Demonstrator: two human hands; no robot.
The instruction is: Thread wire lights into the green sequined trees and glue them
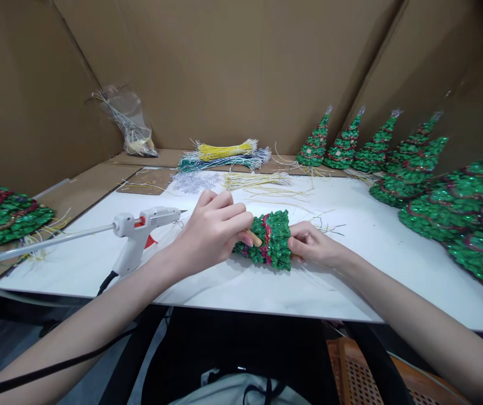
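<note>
A small green tinsel Christmas tree point(277, 239) with a red garland lies on its side over the white board, its wide base toward the right. My left hand point(218, 228) is closed over the tree's narrow end, with a short tan, wooden-looking stick point(254, 238) showing between its fingers against the tree. The fingers hide the stick's other end and the treetop. My right hand point(311, 243) pinches the rim of the tree's base. Left of my left hand, a white hot glue gun point(135, 236) with a red trigger rests on the board, a long glue stick in its back.
Several finished trees point(378, 143) stand along the right, and another tree point(5, 211) lies at the left. Bundles of yellow and green wire ties point(226, 151) lie at the back, beside clear star pieces point(194, 181). A plastic bag point(129, 121) leans against the cardboard wall point(233, 67).
</note>
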